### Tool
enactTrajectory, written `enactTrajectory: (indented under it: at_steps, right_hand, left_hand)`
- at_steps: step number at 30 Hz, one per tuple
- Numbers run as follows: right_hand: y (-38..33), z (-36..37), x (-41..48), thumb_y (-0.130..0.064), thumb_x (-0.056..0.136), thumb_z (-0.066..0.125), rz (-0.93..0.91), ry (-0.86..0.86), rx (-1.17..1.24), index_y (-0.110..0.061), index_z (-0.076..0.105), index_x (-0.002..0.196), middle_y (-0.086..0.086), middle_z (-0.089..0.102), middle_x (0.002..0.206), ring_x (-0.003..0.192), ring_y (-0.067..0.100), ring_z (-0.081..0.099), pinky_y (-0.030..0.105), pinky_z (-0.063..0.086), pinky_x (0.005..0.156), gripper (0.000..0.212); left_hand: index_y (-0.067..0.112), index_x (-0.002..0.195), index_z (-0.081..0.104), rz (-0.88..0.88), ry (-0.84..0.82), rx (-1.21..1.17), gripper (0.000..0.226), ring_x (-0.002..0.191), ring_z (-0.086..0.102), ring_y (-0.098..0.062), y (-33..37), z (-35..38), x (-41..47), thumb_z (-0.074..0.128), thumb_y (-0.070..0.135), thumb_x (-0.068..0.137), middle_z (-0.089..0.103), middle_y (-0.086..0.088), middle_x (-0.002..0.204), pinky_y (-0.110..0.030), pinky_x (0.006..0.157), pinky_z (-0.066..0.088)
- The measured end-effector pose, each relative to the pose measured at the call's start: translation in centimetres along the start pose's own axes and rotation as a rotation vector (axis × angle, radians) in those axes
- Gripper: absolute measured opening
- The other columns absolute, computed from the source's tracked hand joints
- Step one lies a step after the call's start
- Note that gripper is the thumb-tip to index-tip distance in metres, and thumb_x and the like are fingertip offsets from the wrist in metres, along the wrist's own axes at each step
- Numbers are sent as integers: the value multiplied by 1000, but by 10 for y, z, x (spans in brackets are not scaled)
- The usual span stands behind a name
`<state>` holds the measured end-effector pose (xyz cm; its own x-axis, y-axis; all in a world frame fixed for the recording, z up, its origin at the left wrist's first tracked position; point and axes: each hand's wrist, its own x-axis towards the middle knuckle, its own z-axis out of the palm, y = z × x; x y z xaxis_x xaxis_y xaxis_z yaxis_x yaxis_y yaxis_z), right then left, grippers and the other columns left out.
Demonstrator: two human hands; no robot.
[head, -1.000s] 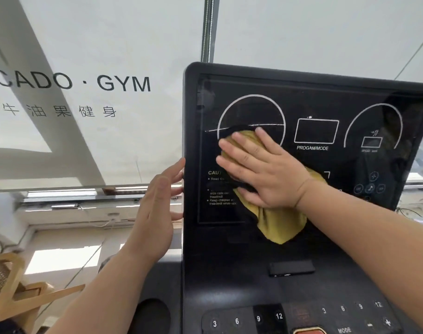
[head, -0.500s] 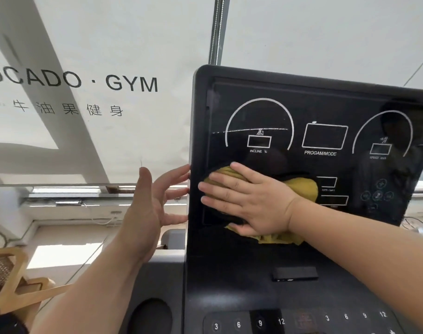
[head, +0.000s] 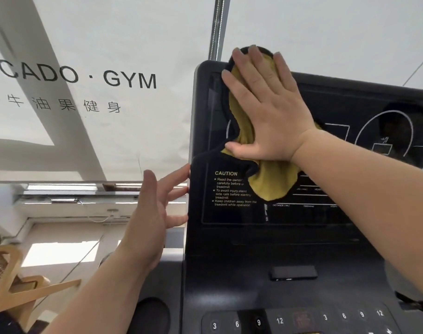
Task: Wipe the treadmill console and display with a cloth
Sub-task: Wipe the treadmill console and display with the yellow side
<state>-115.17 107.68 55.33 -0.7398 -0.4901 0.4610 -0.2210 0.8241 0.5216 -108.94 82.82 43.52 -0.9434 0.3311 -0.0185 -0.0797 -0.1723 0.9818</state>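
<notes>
The black treadmill console (head: 242, 256) fills the right half of the view, its glossy display (head: 365, 112) bearing white dial outlines and a caution label. My right hand (head: 266, 109) lies flat with straight fingers, pressing a yellow cloth (head: 273, 182) with a dark edge against the display's upper left corner. The cloth's top pokes above the console's upper edge and its lower part hangs below my palm. My left hand (head: 155, 218) is spread, fingertips touching the console's left edge. A row of numbered buttons (head: 280, 320) runs along the bottom.
Behind the console hangs a white window blind with "GYM" lettering (head: 129, 79) and a metal window post (head: 216, 27). A wooden chair (head: 10, 285) stands at lower left. A round cup holder (head: 152, 314) sits in the grey tray left of the buttons.
My right hand has slid the cloth from the display's lower left up to its top left corner. My left hand stays at the console's left edge.
</notes>
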Motion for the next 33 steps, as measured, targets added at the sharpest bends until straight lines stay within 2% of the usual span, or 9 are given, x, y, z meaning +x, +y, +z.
enactTrajectory:
  at_steps: [7, 11, 15, 21, 23, 25, 27, 29, 33]
  right_hand:
    - [-74, 29, -44, -71, 88, 45, -237, -26, 71, -14, 15, 165, 14, 9, 172, 159, 35, 5, 58, 2, 128, 101]
    - [-102, 52, -97, -71, 92, 43, -335, -77, 56, -18, 12, 166, 8, 4, 173, 160, 30, 1, 53, -4, 128, 96]
    - [-85, 58, -119, -74, 88, 48, -92, -3, 57, -20, 19, 165, 10, 8, 172, 160, 32, 7, 54, 4, 129, 98]
    - [-37, 38, -91, -59, 96, 35, 449, 124, 258, -8, 19, 164, 25, 7, 170, 158, 44, 1, 63, 2, 126, 85]
    - [-34, 27, -66, -55, 94, 37, 486, 143, 321, -5, 17, 163, 28, 5, 170, 157, 47, -2, 64, -3, 125, 88]
    - [-37, 20, -41, -60, 97, 31, 519, 143, 297, -6, 15, 164, 26, 4, 170, 157, 46, -2, 63, -4, 125, 87]
    - [-44, 17, -17, -61, 103, 21, 560, 148, 244, -11, 15, 165, 20, 8, 172, 158, 43, 1, 61, -2, 126, 80]
    - [-57, 16, 2, -53, 107, 25, 568, 180, 199, -14, 20, 164, 13, 15, 172, 158, 40, 8, 61, 3, 127, 70]
    - [-91, 25, -6, -43, 108, 36, 302, 146, 173, -15, 22, 164, 6, 18, 172, 159, 34, 12, 59, 8, 127, 64]
  left_hand:
    - [43, 131, 62, 7, 112, -49, 76, 122, 61, -10, -5, -1, 2, 18, 82, 83, 66, 14, 131, -58, 96, 52]
    - [37, 135, 59, 242, 240, 320, 68, 123, 57, -4, -8, 4, -1, 23, 74, 91, 61, 21, 133, -50, 97, 54]
    - [32, 144, 52, 331, 159, 464, 70, 135, 49, -11, -13, 10, 2, 20, 72, 96, 51, 28, 139, -53, 106, 47]
    - [37, 139, 56, 212, 131, 250, 51, 124, 55, 4, -4, 15, -4, 24, 52, 103, 55, 22, 135, -39, 95, 56]
    - [39, 137, 58, 186, 129, 214, 49, 123, 55, 4, -2, 15, -3, 23, 52, 105, 57, 17, 136, -38, 95, 54]
    - [42, 133, 60, 161, 130, 181, 59, 123, 56, 3, -1, 14, -3, 23, 67, 95, 59, 15, 135, -37, 93, 53]
    - [41, 131, 62, 164, 148, 157, 70, 123, 57, 1, -1, 17, -4, 22, 76, 85, 60, 14, 134, -36, 91, 53]
    - [38, 133, 61, 195, 174, 139, 75, 125, 56, -2, -4, 23, -5, 22, 80, 84, 60, 14, 134, -35, 89, 52]
    - [36, 138, 54, 232, 261, 95, 97, 126, 56, -5, -14, 32, -7, 24, 98, 70, 59, 12, 137, -35, 89, 51]
